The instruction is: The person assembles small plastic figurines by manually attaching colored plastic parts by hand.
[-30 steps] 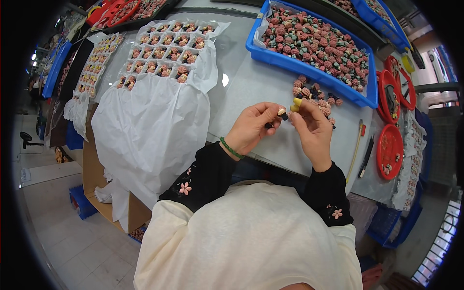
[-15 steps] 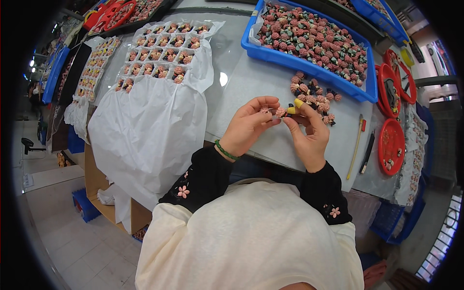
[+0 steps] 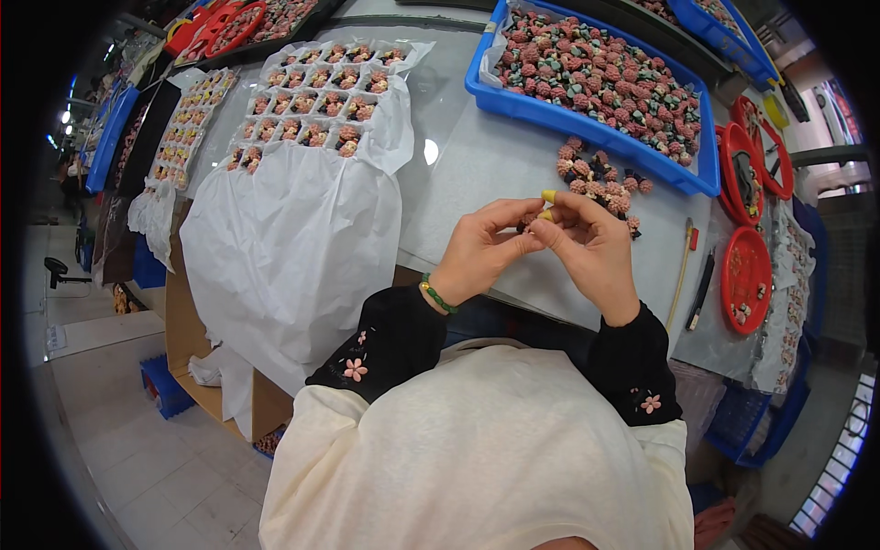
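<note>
Left hand (image 3: 478,255) and right hand (image 3: 594,261) meet, fingertips pinching a small pink-and-dark piece (image 3: 525,223), mostly hidden. Yellow covers (image 3: 547,196) on two right fingertips. Piece is above table (image 3: 458,179), near loose pile (image 3: 600,183). Beyond: full blue tray (image 3: 568,122). White compartment tray (image 3: 387,108) left, red dish (image 3: 747,284) right.

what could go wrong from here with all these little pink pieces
The small pink piece at the fingertips of the left hand and right hand is partly covered by fingers, so it might slip unnoticed.

The loose pile lies just beyond the right hand; a knuckle could scatter it.

The white sheet drapes near the left sleeve and might snag.
</note>
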{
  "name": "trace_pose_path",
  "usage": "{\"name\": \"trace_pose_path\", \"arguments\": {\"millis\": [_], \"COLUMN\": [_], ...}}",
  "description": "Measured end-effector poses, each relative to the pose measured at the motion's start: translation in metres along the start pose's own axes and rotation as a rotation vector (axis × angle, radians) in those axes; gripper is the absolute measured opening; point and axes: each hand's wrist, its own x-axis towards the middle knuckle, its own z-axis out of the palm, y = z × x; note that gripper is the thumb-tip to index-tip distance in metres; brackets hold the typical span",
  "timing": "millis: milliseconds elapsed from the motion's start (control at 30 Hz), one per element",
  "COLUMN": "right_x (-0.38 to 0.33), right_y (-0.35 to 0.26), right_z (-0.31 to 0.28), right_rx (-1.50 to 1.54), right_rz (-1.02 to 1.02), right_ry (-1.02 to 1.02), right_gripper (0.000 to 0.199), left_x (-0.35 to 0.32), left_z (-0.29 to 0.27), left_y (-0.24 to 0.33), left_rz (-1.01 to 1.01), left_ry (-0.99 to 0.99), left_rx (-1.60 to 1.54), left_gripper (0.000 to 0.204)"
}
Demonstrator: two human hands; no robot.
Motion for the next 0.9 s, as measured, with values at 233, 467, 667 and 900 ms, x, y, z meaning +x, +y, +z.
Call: {"name": "trace_pose_path", "arguments": {"millis": [233, 467, 667, 900], "right_x": [-0.007, -0.016, -0.025, -0.034], "right_y": [-0.078, -0.201, -0.187, -0.176], "right_z": [0.027, 0.018, 0.017, 0.037], "right_rx": [0.204, 0.457, 0.441, 0.345], "right_rz": [-0.161, 0.365, 0.134, -0.242], "right_ry": [-0.058, -0.823, -0.701, -0.559], "right_gripper": [0.031, 0.039, 0.036, 0.031], "left_x": [-0.019, -0.071, -0.084, -0.065], "left_z": [0.007, -0.011, -0.086, -0.201], "left_y": [0.02, 0.106, 0.162, 0.149], "left_rz": [0.057, 0.021, 0.105, 0.064], "left_ry": [-0.031, -0.129, 0.475, 0.621], "left_rx": [0.293, 0.548, 0.752, 1.016], "left_gripper": [0.031, 0.043, 0.034, 0.033]}}
